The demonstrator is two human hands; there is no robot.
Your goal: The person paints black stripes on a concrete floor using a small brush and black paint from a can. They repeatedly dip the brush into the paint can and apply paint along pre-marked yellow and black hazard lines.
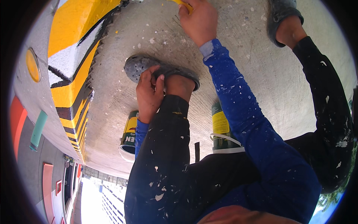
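My left hand (pixel 149 93) rests on my left foot, its fingers curled over the rim of a grey perforated clog (pixel 140 67) at the ankle. My right hand (pixel 199 20) reaches far forward in a blue paint-speckled sleeve and grips a thin yellow tool (pixel 185 3). Most of the tool is cut off by the top edge of the picture. I squat on a rough concrete floor (pixel 238 48) in black trousers spotted with white paint. My other foot, in a grey shoe (pixel 281 16), stands at the upper right.
A kerb (pixel 71 71) painted yellow, black and white runs along the left. Two green-and-yellow paint cans stand under my legs: one (pixel 128 138) at the left, one (pixel 222 128) with a white handle between my knees. A teal cylinder (pixel 38 130) lies far left.
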